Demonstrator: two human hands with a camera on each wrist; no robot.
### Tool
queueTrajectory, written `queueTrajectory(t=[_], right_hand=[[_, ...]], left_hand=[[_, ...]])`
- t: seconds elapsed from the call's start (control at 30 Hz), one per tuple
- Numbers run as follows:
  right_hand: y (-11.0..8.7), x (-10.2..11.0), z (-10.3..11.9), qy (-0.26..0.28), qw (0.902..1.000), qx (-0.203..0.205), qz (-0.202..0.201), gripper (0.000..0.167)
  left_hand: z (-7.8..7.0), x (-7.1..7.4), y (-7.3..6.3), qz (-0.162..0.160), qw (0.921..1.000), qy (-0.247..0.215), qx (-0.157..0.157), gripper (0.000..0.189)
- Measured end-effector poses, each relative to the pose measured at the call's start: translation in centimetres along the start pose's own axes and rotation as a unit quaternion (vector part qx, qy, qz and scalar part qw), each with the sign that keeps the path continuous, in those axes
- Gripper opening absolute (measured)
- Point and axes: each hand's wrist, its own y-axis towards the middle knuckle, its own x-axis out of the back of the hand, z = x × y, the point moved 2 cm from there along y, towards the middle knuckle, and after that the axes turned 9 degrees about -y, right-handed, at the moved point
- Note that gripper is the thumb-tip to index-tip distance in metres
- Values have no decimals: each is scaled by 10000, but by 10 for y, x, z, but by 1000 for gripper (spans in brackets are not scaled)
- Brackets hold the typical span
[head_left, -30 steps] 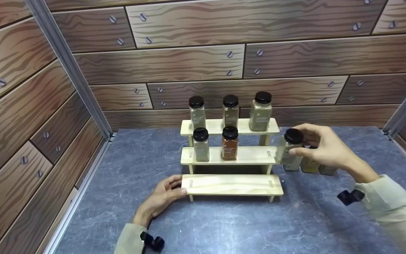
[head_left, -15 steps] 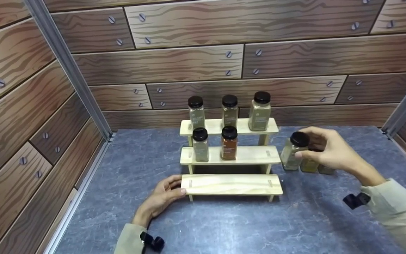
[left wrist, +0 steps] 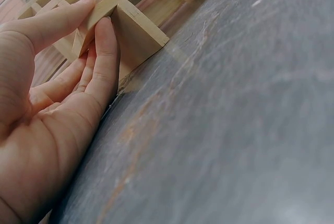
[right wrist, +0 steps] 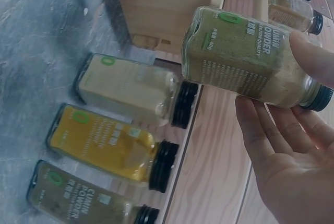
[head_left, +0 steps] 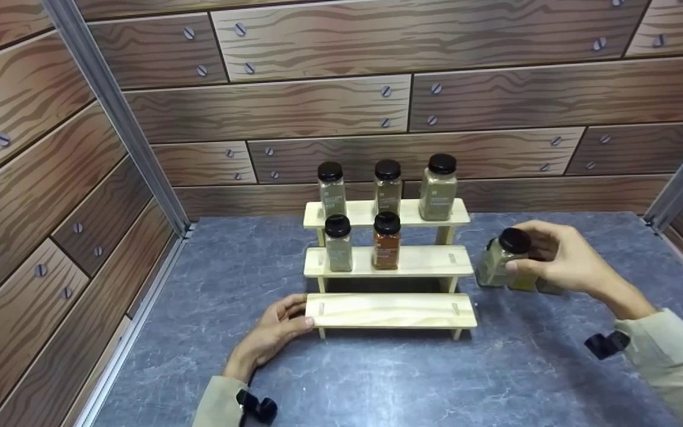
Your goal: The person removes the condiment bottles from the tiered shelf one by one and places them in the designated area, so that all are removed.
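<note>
My right hand [head_left: 567, 261] grips a spice jar of cumin powder [right wrist: 235, 57], thumb on one side and fingers on the other. It is held raised, right of the three-tier wooden rack [head_left: 389, 311]. In the right wrist view, a pale powder jar [right wrist: 128, 88], a yellow powder jar [right wrist: 102, 143] and a second cumin powder jar [right wrist: 78, 195] stand on the table beside it. My left hand [head_left: 276, 329] pinches the left end of the rack's lowest shelf; its thumb [left wrist: 68, 18] lies on top and fingers reach underneath.
On the top tier stand three black-capped jars, among them a greenish one [head_left: 438, 193]. The middle tier holds a pale jar [head_left: 339, 252] and a red-orange jar [head_left: 386, 249]. A wood-patterned wall [head_left: 329, 112] closes off the back of the grey table [head_left: 377, 379].
My right hand has moved right and slightly toward me with the cumin jar, away from the middle tier's right end. The left hand stays on the rack.
</note>
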Motion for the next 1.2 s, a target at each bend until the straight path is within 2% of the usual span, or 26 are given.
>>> queueTrajectory(t=[0.13,0.5,0.83,1.2], right_hand=[[-2,-1,-6,-110,9999,-66,-16,51],[-7,-9,-24,-7,9999,-103,19,52],[-13,-15,-34,-24,9994,-313,125,54],[-18,-23,-44,-20,9995,-293,135,55]], left_hand=[[0,0,0,-1,10000,-15,-12,68],[0,1,0,-8,10000,22,-11,70],[1,0,0,20,10000,-30,-37,69],[0,1,0,26,10000,-59,11,70]])
